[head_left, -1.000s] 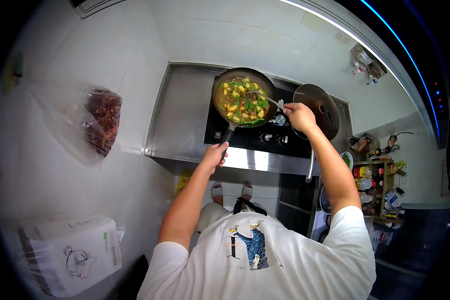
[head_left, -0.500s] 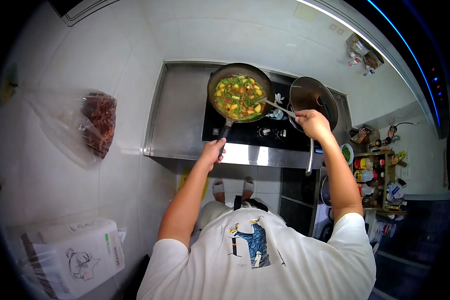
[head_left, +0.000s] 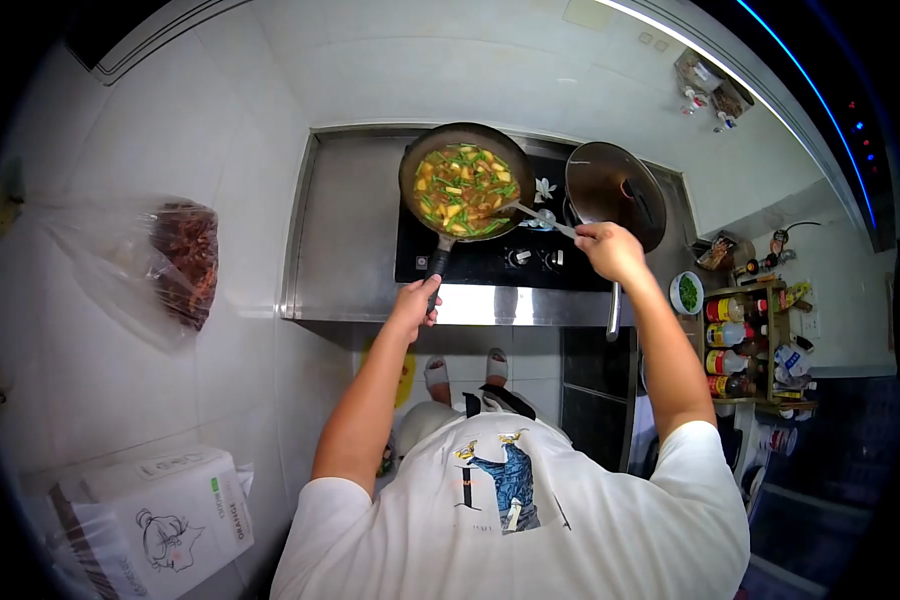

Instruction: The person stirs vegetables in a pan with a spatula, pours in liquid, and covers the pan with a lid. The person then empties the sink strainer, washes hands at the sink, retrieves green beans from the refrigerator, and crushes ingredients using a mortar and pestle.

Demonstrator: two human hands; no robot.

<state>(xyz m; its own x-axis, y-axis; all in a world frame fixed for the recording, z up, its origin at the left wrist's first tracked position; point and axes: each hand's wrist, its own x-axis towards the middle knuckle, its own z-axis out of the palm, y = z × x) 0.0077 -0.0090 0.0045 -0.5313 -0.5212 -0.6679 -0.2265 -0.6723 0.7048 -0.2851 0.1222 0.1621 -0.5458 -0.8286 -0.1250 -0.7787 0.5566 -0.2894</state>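
My left hand (head_left: 415,303) is closed around the black handle of a wok (head_left: 410,165) on the stove. Inside the wok, green bean pieces and yellow chunks, perhaps potato, sit in brown sauce (head_left: 465,190). A metal spatula (head_left: 544,217) is gripped in my right hand (head_left: 610,252), its blade at the right edge of the food. Just beyond that hand, a dark glass lid (head_left: 595,180) covers a second pan, whose metal handle (head_left: 614,312) points toward me.
The black cooktop (head_left: 485,262) has knobs at its front, with a steel counter (head_left: 345,220) to its left. At right are a bowl of chopped greens (head_left: 687,292) and a rack of bottles (head_left: 730,335). A plastic bag of dried reddish food (head_left: 185,265) hangs on the left wall.
The view has shifted slightly, and the scene sits a little further left. The spatula's blade has moved slightly within the wok, and the food lies differently. Both hands keep their grips.
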